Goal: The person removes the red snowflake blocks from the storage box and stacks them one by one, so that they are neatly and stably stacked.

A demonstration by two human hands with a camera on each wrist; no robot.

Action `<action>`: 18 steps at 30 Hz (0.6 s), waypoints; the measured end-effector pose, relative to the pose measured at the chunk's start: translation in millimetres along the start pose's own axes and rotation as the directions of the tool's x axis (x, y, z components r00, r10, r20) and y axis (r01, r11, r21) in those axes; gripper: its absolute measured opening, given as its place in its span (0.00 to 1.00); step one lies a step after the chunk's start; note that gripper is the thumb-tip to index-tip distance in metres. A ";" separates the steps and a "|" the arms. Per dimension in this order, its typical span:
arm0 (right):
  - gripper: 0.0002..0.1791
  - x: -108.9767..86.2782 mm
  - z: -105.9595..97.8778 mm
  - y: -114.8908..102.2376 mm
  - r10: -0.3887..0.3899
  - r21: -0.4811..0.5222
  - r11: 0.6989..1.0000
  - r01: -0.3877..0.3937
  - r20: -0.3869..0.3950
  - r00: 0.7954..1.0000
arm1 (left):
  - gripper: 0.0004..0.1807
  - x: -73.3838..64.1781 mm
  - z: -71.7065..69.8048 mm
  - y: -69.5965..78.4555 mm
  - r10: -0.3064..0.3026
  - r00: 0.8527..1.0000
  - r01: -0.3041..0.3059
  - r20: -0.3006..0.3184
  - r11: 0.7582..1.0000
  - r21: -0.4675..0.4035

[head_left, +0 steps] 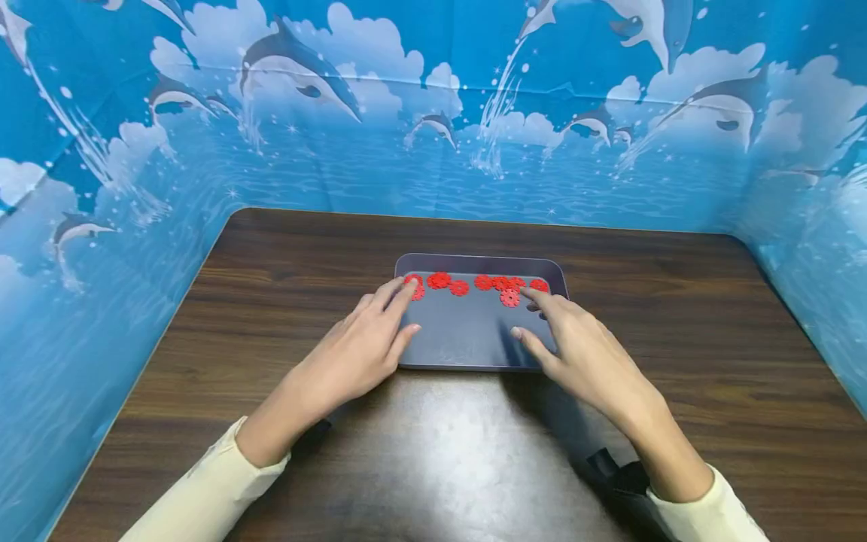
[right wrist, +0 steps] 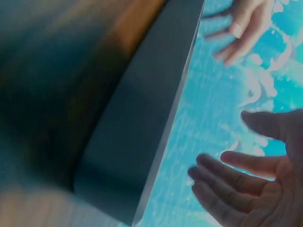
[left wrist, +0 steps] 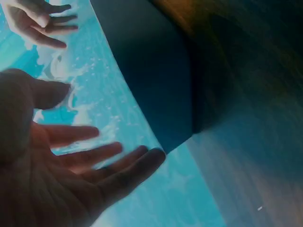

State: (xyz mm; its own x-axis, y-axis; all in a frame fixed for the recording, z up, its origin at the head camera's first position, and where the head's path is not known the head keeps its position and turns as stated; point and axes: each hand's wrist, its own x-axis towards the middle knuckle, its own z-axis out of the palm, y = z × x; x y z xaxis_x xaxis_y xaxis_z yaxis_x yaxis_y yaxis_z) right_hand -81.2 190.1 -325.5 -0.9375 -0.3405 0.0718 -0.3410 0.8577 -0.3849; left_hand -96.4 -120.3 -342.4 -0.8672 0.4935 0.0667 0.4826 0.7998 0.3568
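A dark grey tray (head_left: 467, 331) lies on the table with several red toothed discs (head_left: 458, 287) spread along its far side, some overlapping. Over the tray's left edge is my left hand (head_left: 362, 339), fingers extended and fingertips near the leftmost discs; whether they touch cannot be told. My right hand (head_left: 585, 350) hovers above the right part of the tray, thumb and fingers apart, its index fingertip near the discs on that side. Both wrist views show the tray's outer wall (left wrist: 151, 71) and each hand with spread, relaxed fingers holding nothing; the discs are hidden there.
The brown wood-grain table (head_left: 305, 248) extends around the tray on all sides. A blue curtain (head_left: 433, 173) printed with dolphins and clouds stands along the table's back, left and right edges. A dark strap (head_left: 630, 476) is at the right wrist.
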 end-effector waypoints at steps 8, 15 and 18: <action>0.16 49.0 -19.0 23.6 0.068 0.116 0.990 -0.078 0.087 0.994 | 0.33 16.8 3.0 -21.5 -0.192 0.973 0.211 0.126 0.965 -0.156; 0.16 89.2 -21.4 36.9 0.132 0.082 0.984 -0.159 0.269 0.954 | 0.32 22.1 1.9 -34.3 -0.219 0.950 0.281 0.223 0.910 -0.305; 0.18 101.3 -18.7 38.5 0.149 0.042 0.984 -0.173 0.330 0.932 | 0.33 23.3 3.2 -38.3 -0.232 0.933 0.331 0.275 0.852 -0.405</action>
State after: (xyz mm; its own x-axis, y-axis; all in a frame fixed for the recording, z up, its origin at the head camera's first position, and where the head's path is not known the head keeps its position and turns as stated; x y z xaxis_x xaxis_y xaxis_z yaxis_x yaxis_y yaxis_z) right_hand -190.6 195.8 -315.7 -0.9019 -0.3163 -0.2941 -0.1708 0.8866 -0.4298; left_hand -134.7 -138.4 -357.5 -0.8871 0.3691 -0.2771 0.0743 0.7067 0.7036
